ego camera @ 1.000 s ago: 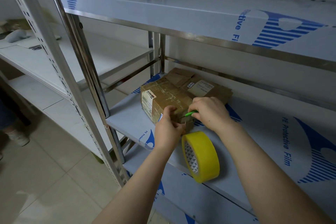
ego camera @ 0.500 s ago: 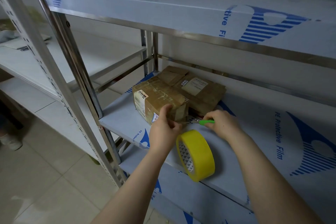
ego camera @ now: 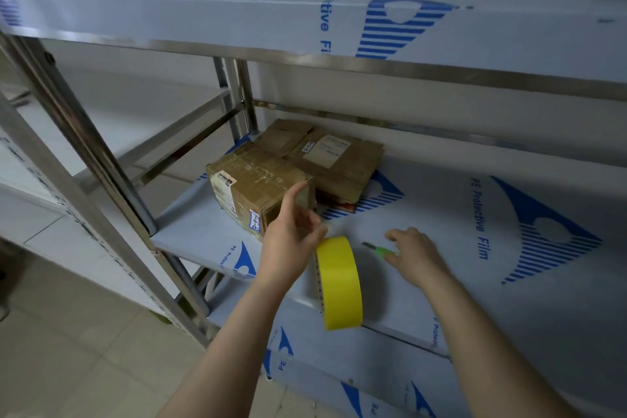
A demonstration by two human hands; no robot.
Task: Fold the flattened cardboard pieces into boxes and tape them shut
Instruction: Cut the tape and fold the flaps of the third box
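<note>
1. The tape roll stands on edge near the front lip of the shelf, just beside our left hand. A nudge from that wrist could set it rolling off onto the floor.
2. Our left hand grasps nothing we can see. Its thumb is up against the near corner of the box and its fingers are loosely bent. If the tape end at that corner is not pressed flat, it may lift and the seam may open. The frame does not show the tape edge clearly.
3. Our right hand lies flat on the shelf with straight fingers touching the green end of the cutter, not curled round it. The dark tip points toward the roll and our left hand. We cannot tell whether the blade is out. If it is, reaching across for the roll risks a cut.
4. The box sits at the left end of the shelf, against the flattened cardboard behind it. Pulling the next flat piece out could drag the box toward the open left edge.
5. The shelf's film looks slick, so the box may slide when we press on it.
</note>
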